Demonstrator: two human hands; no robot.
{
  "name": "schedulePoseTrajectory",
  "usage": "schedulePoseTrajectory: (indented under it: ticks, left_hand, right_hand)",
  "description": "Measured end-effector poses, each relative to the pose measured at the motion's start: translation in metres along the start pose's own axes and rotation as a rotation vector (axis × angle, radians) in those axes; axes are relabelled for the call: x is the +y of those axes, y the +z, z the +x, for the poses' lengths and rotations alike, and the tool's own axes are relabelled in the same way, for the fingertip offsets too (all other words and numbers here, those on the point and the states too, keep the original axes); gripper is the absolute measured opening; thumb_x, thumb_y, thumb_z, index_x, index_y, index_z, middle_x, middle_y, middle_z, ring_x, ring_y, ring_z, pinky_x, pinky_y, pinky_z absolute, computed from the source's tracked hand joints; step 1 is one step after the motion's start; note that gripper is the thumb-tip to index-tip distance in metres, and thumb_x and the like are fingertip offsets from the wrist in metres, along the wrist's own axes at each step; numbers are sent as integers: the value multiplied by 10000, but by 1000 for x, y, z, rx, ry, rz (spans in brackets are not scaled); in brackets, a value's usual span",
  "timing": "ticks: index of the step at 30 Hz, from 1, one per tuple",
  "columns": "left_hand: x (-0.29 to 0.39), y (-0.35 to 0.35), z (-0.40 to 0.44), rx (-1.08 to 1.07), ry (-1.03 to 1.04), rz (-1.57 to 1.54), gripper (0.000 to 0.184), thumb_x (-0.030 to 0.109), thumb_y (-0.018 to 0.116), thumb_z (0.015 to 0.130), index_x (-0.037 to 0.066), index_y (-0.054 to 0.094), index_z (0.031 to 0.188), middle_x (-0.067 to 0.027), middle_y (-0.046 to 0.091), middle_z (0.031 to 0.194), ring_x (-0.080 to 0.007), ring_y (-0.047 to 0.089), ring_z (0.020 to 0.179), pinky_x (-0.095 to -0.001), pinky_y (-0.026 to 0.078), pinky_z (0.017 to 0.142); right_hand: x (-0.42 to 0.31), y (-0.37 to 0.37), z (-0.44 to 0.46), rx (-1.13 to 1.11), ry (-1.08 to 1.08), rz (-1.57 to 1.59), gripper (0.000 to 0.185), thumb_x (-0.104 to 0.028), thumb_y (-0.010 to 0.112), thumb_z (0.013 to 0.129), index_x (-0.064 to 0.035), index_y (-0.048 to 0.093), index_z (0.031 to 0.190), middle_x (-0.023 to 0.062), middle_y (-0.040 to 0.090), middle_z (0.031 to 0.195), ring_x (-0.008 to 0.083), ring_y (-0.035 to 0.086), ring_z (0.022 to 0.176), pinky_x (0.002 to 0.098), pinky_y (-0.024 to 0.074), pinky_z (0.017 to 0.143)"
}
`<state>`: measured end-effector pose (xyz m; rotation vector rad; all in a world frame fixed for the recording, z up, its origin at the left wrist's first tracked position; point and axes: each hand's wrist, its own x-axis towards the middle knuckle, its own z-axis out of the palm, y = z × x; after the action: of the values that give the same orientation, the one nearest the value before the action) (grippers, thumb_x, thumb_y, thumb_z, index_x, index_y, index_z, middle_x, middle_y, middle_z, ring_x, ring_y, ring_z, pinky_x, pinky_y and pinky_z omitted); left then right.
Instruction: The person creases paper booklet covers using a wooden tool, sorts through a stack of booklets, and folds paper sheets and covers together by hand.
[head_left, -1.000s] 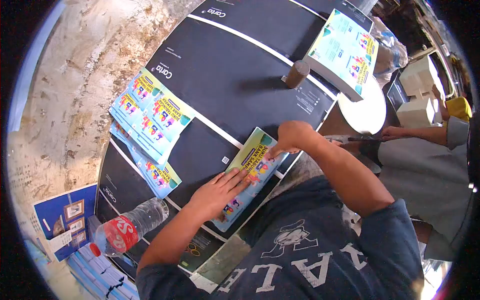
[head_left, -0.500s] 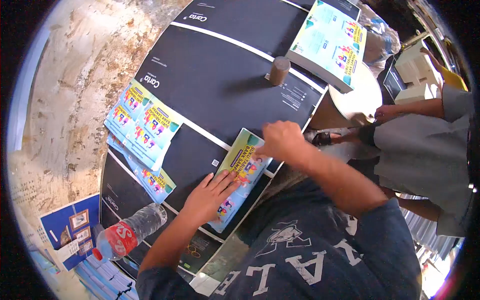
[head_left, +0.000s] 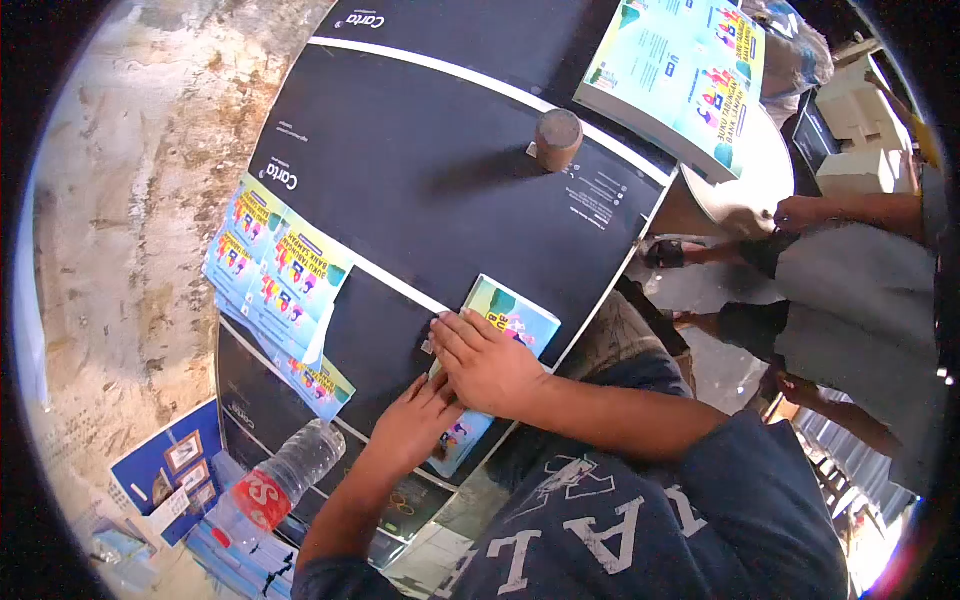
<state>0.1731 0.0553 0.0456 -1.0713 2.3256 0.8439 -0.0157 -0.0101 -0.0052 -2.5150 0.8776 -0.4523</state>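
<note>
A printed booklet cover, light blue and green with yellow lettering, lies near the front edge of the black-covered table. Whether it is a single sheet or folded, I cannot tell. My right hand rests flat across its middle, fingers stretched out and pointing left. Just below, my left hand lies on the cover too, its fingers extended and its fingertips close to the right palm. Both hands hide much of the print. Several matching covers lie overlapping to the left.
A thick stack of printed covers stands at the upper right. Near it a brown cylinder stands upright. A plastic bottle with a red label lies at the lower left. Another person's hand is at the right, beside a round pale surface.
My right hand, closed at the cover's upper right part before, has moved down and left and now lies flat beside my left hand. My left hand stays on the cover. The view has shifted slightly.
</note>
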Motion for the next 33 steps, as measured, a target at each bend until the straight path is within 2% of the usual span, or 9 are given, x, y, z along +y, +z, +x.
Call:
schedulePoseTrajectory:
  ticks: [8,14,17,20,25,26,28,29,33]
  left_hand:
    - [-4,1,3,41,62,-12,862,242,842,600,107,479,1370,-135,436,1435,-330,347,1408,-493,298,1158]
    - [-2,10,2,76,55,24,776,236,821,614,124,529,1324,-124,525,1346,-319,355,1407,-504,299,1153]
    - [-3,8,4,49,15,-41,700,208,796,641,152,549,1294,-108,548,1333,-307,359,1409,-502,296,1154]
    - [-7,15,2,211,27,-57,548,181,750,690,164,590,1214,-81,525,1376,-287,366,1410,-492,297,1155]
    - [-6,13,3,196,15,-130,321,204,668,762,153,630,1076,-49,496,1408,-261,398,1386,-478,320,1146]
    - [-13,29,3,239,93,-53,331,212,665,758,153,631,1083,-67,504,1390,-272,413,1368,-482,334,1137]
    - [-7,22,-2,206,8,-157,367,220,669,738,153,641,1098,-74,505,1381,-270,414,1364,-478,334,1137]
    - [-5,27,-2,280,-11,-48,418,239,676,746,154,630,1153,-72,499,1396,-268,396,1380,-476,318,1147]
    - [12,39,-37,488,-206,79,622,297,724,751,156,554,1332,-70,454,1471,-263,328,1435,-477,265,1175]
  right_hand:
    - [1,2,-1,17,7,-39,537,-262,566,812,40,610,1254,175,561,1368,308,483,1328,447,324,1142]
    - [1,7,-4,41,16,-6,593,-427,553,887,33,615,1256,180,557,1372,311,474,1334,445,311,1144]
    - [3,3,-4,9,5,11,685,-546,511,905,31,614,1261,181,535,1394,311,452,1349,445,288,1154]
    - [4,0,0,-62,27,89,784,-631,481,883,30,597,1287,168,508,1423,288,415,1376,441,274,1157]
    - [4,2,4,-136,16,11,785,-633,490,885,10,566,1328,155,487,1446,283,413,1375,457,285,1139]
    - [3,0,5,-146,19,30,770,-623,503,886,-11,549,1352,154,472,1460,286,402,1385,484,270,1143]
    - [2,-2,3,-173,-64,65,753,-581,556,878,-64,487,1422,153,434,1495,292,365,1419,563,216,1152]
    - [0,-5,3,-190,-110,41,784,-574,598,852,-80,461,1444,141,410,1518,278,340,1440,573,182,1166]
    - [-5,-10,6,-331,-340,-30,831,-646,579,841,-111,443,1463,137,384,1537,275,324,1449,610,193,1154]
